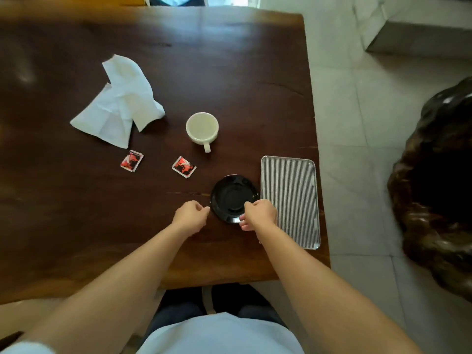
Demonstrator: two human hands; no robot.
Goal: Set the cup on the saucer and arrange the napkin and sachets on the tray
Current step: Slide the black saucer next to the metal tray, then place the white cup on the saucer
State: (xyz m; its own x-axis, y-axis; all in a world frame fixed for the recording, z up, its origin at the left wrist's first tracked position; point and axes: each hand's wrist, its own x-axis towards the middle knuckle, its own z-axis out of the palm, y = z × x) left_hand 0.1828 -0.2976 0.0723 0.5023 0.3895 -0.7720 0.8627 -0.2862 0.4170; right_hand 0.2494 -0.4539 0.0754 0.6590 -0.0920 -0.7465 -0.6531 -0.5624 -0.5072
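On the dark table (76, 213), near its right edge, the black saucer (229, 194) lay just left of the ribbed metal tray (291, 190), their rims all but touching. My right hand (260, 214) sat at the saucer's near right rim, fingers curled over the edge. It looked like a pinch on the rim, though I could not tell for certain that it gripped. My left hand (191, 215) was loosely closed at the near left rim, holding nothing, its fingertips just short of the saucer or barely touching it.

The cup (202, 127) stood upright and empty farther out, apart from the saucer, its handle pointing back toward me. Two red sachets (184, 166) (131, 160) lay on the bare wood left of the saucer, well apart from each other. The napkin (120, 103) lay crumpled and partly unfolded at the far left. Nothing was on the tray yet.

I judged the step in hand to be settling the saucer before fetching the cup. To do it well, I would keep the saucer flat, steady it with one hand, and take the cup by its handle. I would lower the cup straight into the centre well, so it seated without sliding on the glossy surface.
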